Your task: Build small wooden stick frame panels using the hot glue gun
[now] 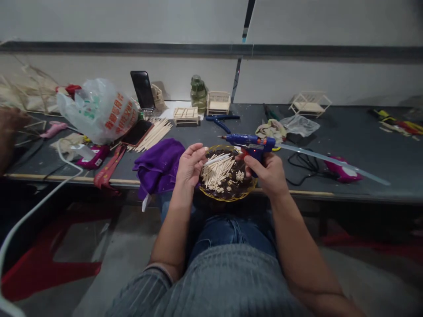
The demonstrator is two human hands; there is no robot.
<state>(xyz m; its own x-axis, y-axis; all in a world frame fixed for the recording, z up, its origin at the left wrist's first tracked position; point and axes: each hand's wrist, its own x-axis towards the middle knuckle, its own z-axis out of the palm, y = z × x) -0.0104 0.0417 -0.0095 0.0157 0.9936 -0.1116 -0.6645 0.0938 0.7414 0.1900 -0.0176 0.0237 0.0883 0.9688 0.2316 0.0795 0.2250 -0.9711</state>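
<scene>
A blue hot glue gun [246, 141] with a long clear glue stick in its back end is gripped in my right hand [269, 171]; its nozzle points left. My left hand [191, 166] is closed in a pinch just left of the nozzle, and whatever sits between its fingertips is too small to make out. Below and between both hands is a dark basket with a yellow rim [228, 200]. Inside it lie short wooden sticks [218, 171] and small flower-shaped wooden pieces [239, 176].
A purple cloth [160, 165] hangs over the table edge on the left. Behind are long sticks [155, 134], a plastic bag [95, 112], a phone [141, 90], a green bottle [197, 94], blue pliers [221, 121] and small stick furniture [218, 105]. Another person's hand [11, 123] is at far left.
</scene>
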